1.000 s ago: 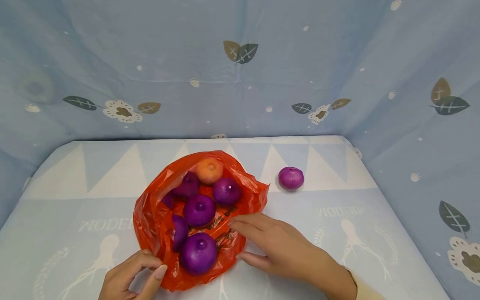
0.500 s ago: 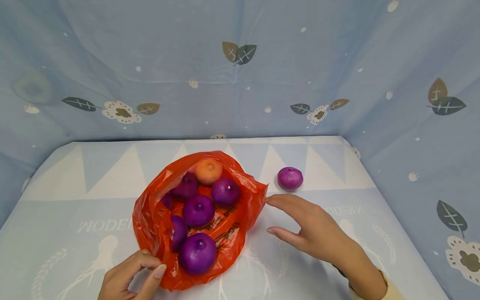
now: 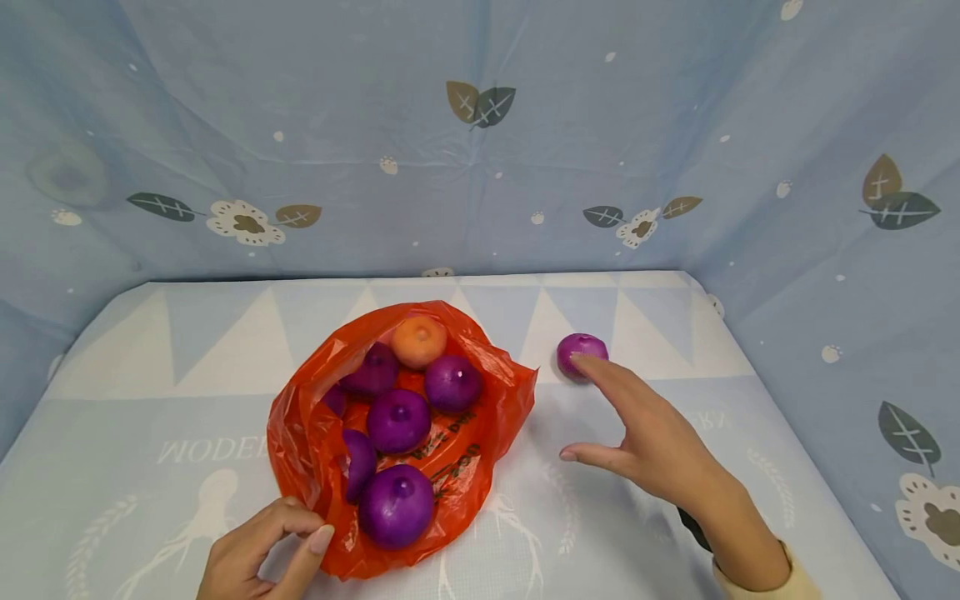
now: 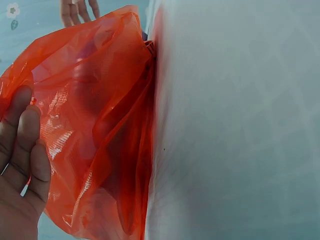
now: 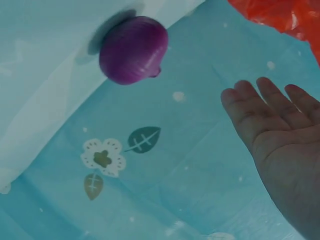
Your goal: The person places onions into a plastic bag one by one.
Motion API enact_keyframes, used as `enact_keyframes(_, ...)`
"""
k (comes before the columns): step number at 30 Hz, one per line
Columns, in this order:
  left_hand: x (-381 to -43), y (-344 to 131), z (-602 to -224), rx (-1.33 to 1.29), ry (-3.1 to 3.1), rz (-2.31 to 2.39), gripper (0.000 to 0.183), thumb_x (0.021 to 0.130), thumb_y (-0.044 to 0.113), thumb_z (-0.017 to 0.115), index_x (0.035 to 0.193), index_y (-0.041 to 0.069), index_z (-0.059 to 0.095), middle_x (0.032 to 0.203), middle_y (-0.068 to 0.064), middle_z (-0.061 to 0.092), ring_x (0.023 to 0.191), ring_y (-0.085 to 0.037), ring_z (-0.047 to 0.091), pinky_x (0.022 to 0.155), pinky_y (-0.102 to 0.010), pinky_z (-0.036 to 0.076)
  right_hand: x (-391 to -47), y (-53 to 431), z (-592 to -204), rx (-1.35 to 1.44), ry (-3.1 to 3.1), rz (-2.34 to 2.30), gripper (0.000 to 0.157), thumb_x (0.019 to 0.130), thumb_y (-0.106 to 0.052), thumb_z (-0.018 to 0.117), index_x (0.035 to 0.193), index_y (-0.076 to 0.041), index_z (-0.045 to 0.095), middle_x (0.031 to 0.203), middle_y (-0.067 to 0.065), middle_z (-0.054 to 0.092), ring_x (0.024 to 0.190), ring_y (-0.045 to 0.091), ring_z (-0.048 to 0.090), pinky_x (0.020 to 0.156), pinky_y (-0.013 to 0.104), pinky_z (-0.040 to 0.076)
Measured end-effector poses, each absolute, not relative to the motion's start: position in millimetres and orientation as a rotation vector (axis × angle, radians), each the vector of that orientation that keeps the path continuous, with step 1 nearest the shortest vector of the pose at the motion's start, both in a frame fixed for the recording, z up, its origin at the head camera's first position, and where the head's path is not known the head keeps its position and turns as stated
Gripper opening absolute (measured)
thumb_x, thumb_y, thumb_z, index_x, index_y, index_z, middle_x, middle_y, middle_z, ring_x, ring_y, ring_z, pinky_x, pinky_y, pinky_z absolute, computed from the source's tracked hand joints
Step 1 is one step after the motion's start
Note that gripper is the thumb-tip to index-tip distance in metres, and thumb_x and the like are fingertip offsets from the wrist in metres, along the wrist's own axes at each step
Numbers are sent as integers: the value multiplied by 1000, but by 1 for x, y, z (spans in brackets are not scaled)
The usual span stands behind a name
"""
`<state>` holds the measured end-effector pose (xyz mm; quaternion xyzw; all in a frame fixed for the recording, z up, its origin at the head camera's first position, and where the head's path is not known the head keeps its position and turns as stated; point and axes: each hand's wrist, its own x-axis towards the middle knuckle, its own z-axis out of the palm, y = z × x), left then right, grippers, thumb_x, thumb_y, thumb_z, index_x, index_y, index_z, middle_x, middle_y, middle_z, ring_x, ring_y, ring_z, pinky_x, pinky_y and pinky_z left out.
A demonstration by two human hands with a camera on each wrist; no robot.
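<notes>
A red plastic bag [image 3: 300,442] lies with its mouth spread, holding several purple onions [image 3: 399,422] and one orange round item [image 3: 418,342] at its far side. My left hand [image 3: 258,550] pinches the bag's near-left rim between thumb and forefinger; in the left wrist view its other fingers [image 4: 29,130] rest along the outside of the bag. A single purple onion [image 3: 581,346] sits on the table to the right of the bag. My right hand [image 3: 660,437] is just in front of it with fingers extended and thumb apart, holding nothing. In the right wrist view a gap separates this onion [image 5: 132,50] from the fingers.
The table [image 3: 135,417] wears a pale patterned cover. A blue cloth [image 3: 375,125] with leaf and flower prints hangs behind the table and along its right side.
My right hand has left the bag's right side and moved right and away from me, up to the lone onion. My left hand keeps its pinch on the rim.
</notes>
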<state>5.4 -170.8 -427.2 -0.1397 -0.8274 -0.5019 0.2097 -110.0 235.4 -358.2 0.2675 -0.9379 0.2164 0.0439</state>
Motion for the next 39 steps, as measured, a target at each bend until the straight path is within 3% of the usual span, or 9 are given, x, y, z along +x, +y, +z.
enact_keyframes(9, 6, -171, -426, -384, -2308, -1395, 48, 74, -21, 80, 88, 23, 65, 79, 13, 63, 65, -2, 58, 64, -15, 53, -129, 248, -372, 724, -2938, 694, 117, 76, -48, 94, 166, -17, 25, 166, 10, 33, 151, 35, 33, 110, 64, 41)
enact_keyframes(20, 6, -172, -428, -428, -2279, -1371, 48, 72, -20, 81, 89, 22, 67, 81, 13, 63, 67, -2, 58, 65, -14, 51, -173, 268, -400, 543, -3042, 762, 123, 76, -42, 96, 165, -7, 19, 167, 22, 25, 151, 45, 27, 111, 68, 35)
enact_keyframes(28, 4, -172, -429, -452, -2267, -1359, 46, 72, -18, 82, 90, 22, 67, 82, 13, 64, 69, -2, 58, 66, -14, 51, -189, 280, -412, 447, -3134, 962, 116, 80, -39, 93, 164, -3, 21, 162, 25, 31, 134, 49, 48, 105, 65, 45)
enact_keyframes(39, 5, -172, -428, -427, -2288, -1357, 49, 72, -19, 82, 90, 24, 66, 82, 14, 64, 68, -2, 58, 65, -14, 51, -190, 277, -411, 385, -3213, 945, 99, 84, -29, 90, 158, 2, 31, 155, 25, 40, 132, 47, 52, 103, 62, 49)
